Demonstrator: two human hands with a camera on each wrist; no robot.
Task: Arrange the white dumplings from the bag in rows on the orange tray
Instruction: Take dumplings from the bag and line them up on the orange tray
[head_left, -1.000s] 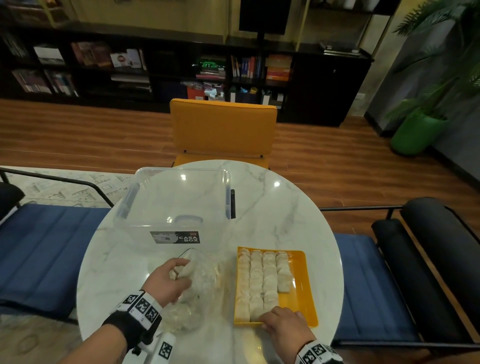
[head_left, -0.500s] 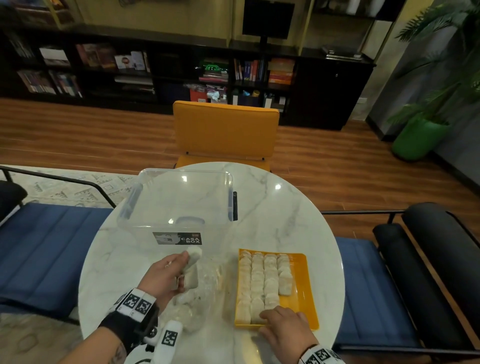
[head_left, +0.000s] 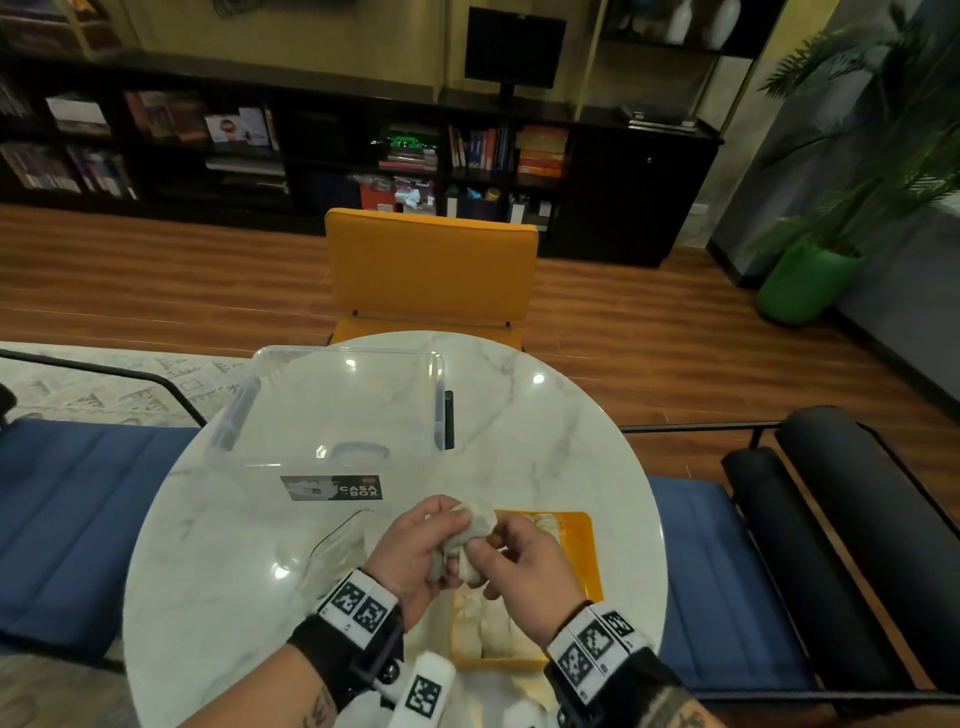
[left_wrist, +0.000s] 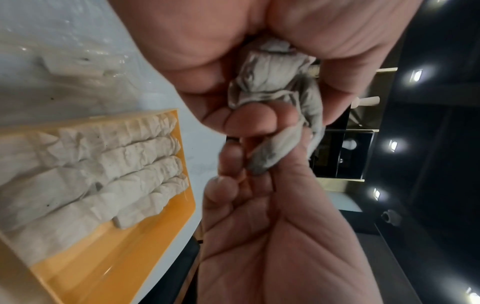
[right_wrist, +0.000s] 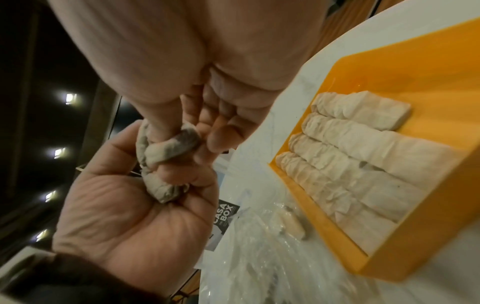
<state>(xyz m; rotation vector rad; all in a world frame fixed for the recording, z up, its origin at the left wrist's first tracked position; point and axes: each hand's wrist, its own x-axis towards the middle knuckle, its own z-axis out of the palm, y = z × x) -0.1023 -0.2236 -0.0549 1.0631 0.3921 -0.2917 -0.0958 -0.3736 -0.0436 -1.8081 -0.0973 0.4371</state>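
Both hands are raised together over the orange tray's (head_left: 588, 551) left edge. My left hand (head_left: 441, 527) grips a small clump of white dumplings (head_left: 478, 522) in its curled fingers. My right hand (head_left: 488, 553) pinches one dumpling (right_wrist: 179, 145) of that clump between thumb and fingers, while the left hand's dumpling (right_wrist: 158, 185) stays in its palm. Several rows of dumplings (left_wrist: 103, 168) lie packed along the tray's (left_wrist: 116, 257) left side; its right side is bare orange. The clear plastic bag (head_left: 337, 551) lies crumpled on the table to the left of the tray, with a dumpling (right_wrist: 291, 226) still inside.
A clear plastic box (head_left: 332, 405) labelled CASA BOX stands behind the bag on the round marble table (head_left: 545, 441). A yellow chair (head_left: 431, 270) sits at the far side. Blue benches with black frames flank the table.
My left hand came out of the bag with dumplings and moved right. My right hand lifted off the tray's near edge and met it, taking hold of one dumpling.
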